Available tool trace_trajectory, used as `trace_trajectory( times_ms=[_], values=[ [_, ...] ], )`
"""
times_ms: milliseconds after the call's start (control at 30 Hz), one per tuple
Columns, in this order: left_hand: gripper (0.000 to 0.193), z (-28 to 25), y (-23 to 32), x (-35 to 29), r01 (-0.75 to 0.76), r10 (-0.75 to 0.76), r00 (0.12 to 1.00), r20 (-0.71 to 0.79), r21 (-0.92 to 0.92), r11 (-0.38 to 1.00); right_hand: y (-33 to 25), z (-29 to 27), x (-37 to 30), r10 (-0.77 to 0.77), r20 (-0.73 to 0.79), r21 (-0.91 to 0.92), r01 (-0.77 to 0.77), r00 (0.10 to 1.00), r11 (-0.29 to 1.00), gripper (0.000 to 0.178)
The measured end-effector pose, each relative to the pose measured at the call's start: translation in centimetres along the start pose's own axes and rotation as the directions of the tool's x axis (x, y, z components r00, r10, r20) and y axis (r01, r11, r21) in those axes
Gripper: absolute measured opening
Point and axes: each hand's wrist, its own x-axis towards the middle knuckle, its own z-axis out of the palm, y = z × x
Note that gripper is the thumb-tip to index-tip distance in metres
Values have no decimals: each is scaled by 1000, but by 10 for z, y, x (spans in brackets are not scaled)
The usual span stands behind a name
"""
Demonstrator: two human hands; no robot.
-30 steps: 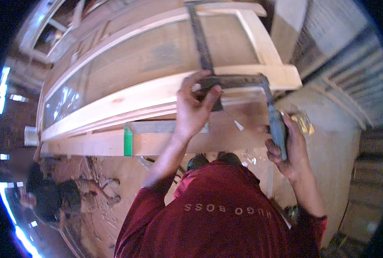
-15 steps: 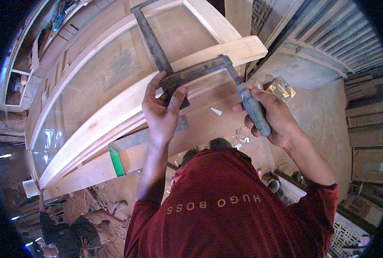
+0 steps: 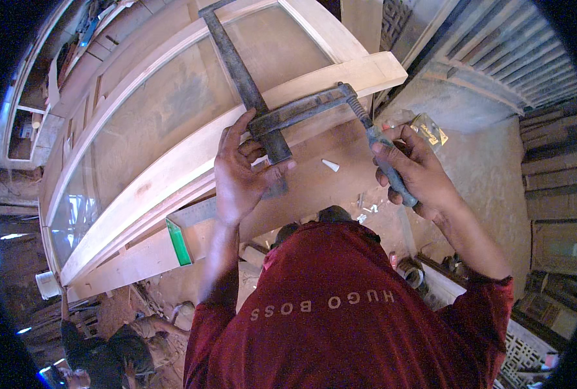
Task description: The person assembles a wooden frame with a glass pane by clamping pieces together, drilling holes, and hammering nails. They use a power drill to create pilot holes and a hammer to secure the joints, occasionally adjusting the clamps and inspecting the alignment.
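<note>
A dark metal bar clamp (image 3: 235, 61) lies across a pale wooden frame (image 3: 162, 168) with glass-like panels. My left hand (image 3: 236, 188) is around the clamp's near end, index finger against the sliding arm and thumb by the bar's tip. At the arm's outer end is a threaded screw with a worn blue-grey handle (image 3: 403, 189). My right hand (image 3: 424, 175) grips that handle, thumb on top and fingers curled round it. A square with a green stock (image 3: 179, 242) and a metal blade rests on the board below my left wrist. A small white cone-shaped piece (image 3: 330, 165) lies between my hands.
A wooden board (image 3: 116, 271) runs along the frame's near side. At its left end stands a white container (image 3: 46, 285). Another person (image 3: 110, 353) is low at the left. Small white scraps (image 3: 371, 209) and a yellow-and-black packet (image 3: 429, 129) lie beyond the work.
My right hand and the clamp handle have shifted slightly right, with more screw thread showing. My left thumb has moved off the sliding arm toward the bar's tip.
</note>
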Motion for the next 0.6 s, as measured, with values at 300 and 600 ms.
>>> trace_trajectory(
  times_ms=[300,600],
  values=[
    [63,9,-1,-15,-15,18,996,-87,33,999,27,-4,-9,-64,-6,16,64,998,998,27],
    [60,3,-18,-16,-73,91,993,-75,219,973,74,-16,12,-244,42,-23,245,969,969,31]
  ],
)
